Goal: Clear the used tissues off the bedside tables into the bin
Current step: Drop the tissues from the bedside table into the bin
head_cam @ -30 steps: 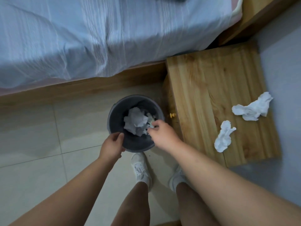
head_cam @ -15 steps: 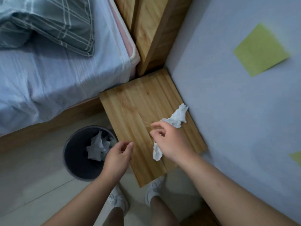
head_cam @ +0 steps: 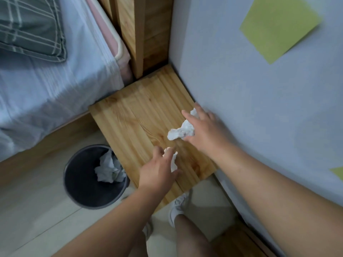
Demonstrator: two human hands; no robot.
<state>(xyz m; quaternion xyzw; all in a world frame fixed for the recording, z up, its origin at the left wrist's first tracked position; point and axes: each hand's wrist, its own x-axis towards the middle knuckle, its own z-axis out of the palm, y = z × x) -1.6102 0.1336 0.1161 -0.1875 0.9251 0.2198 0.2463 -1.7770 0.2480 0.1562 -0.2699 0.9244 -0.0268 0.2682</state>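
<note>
Two crumpled white tissues lie on the wooden bedside table [head_cam: 133, 119]. My right hand [head_cam: 206, 130] is spread over the far tissue [head_cam: 181, 131] beside the wall, with thumb and fingers around it but not closed. My left hand [head_cam: 159, 171] reaches over the near tissue [head_cam: 173, 160], fingers apart and touching it. Most of that tissue is hidden under the fingers. The dark round bin [head_cam: 83, 184] stands on the floor left of the table and holds crumpled tissues [head_cam: 108, 169].
The bed [head_cam: 46, 93] with a pale blue sheet and a checked pillow [head_cam: 29, 28] is to the left. A wooden headboard [head_cam: 141, 34] stands behind the table. The wall [head_cam: 259, 108] with green notes is on the right. My feet [head_cam: 178, 206] are on the tiled floor.
The view swung from the bin to the table. My right hand left the bin and moved to the far tissue; my left hand let go of the bin rim and reached the near tissue.
</note>
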